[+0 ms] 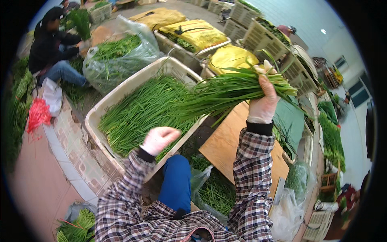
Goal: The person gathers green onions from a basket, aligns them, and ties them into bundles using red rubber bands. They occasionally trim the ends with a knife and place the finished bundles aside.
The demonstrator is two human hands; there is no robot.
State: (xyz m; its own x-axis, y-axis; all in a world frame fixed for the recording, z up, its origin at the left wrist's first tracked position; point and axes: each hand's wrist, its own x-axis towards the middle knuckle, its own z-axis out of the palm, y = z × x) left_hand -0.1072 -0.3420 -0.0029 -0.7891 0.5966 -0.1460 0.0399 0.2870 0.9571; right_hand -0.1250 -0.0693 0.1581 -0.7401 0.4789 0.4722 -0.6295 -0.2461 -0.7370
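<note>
My right hand (264, 101), in a thin translucent glove, is closed around a bunch of long green leafy stalks (226, 90), which look like garlic chives. The pale stem ends point right, and the leaf tips trail left over the rim of a white plastic crate (104, 106). Many more green stalks (148, 109) lie in that crate, mostly in one direction. My left hand (161, 139), also gloved and slightly blurred, is above the crate's near side with its fingers curled together. Whether anything thin is between those fingers cannot be told.
A wooden board (226, 139) lies right of the crate. A clear plastic bag of greens (121, 60) and yellow-covered crates (196, 33) stand beyond. Loose greens (217, 190) lie near my knee. A person in dark clothes (54, 45) sits at the upper left, near red plastic strings (39, 115).
</note>
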